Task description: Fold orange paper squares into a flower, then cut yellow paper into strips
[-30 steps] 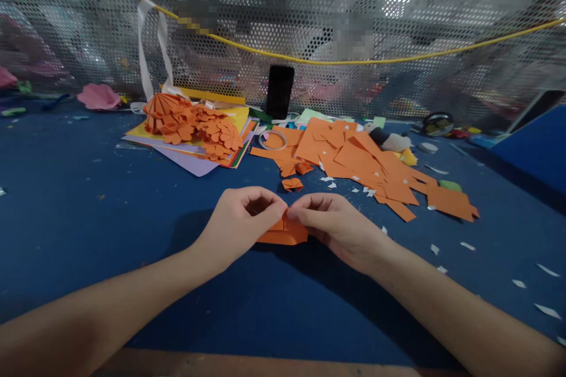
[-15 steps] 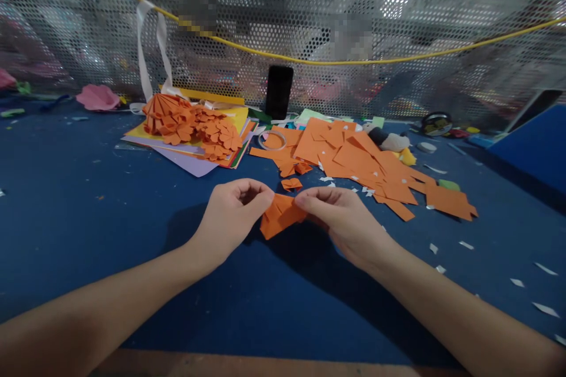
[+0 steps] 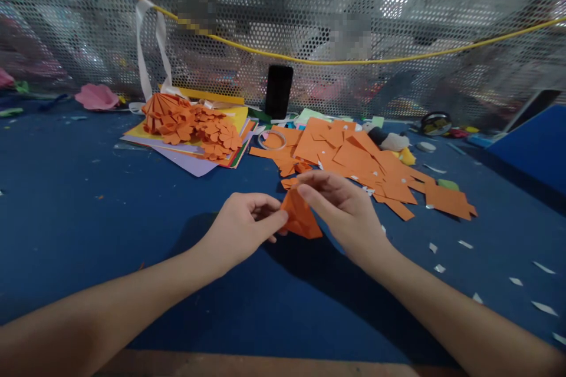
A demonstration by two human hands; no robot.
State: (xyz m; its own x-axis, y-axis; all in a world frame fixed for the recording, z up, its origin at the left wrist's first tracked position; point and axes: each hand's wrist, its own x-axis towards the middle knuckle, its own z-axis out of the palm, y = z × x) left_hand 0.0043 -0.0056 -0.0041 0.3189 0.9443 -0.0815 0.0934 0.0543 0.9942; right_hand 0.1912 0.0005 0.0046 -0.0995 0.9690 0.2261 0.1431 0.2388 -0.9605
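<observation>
A folded piece of orange paper [image 3: 303, 219], roughly triangular with creases, is held above the blue table between my hands. My left hand [image 3: 245, 222] pinches its left edge between thumb and fingers. At the paper's upper point, the thumb and curled forefinger of my right hand [image 3: 342, 209] come together on it; the exact contact is partly hidden. Just behind lie small folded orange paper pieces [image 3: 288, 183], partly covered by the right fingers and the held paper.
Orange paper sheets [image 3: 362, 156] and a tape ring [image 3: 272, 140] lie beyond my hands. Orange paper flowers [image 3: 221, 135] rest on coloured sheets [image 3: 194, 164] at left. A black phone [image 3: 279, 92] leans against the perforated metal screen [image 3: 247, 6]. White scraps [image 3: 433, 247] dot the right side.
The orange paper has been turned, its point now upward. My left hand has shifted right and slightly down along it; my right hand has moved up to its top.
</observation>
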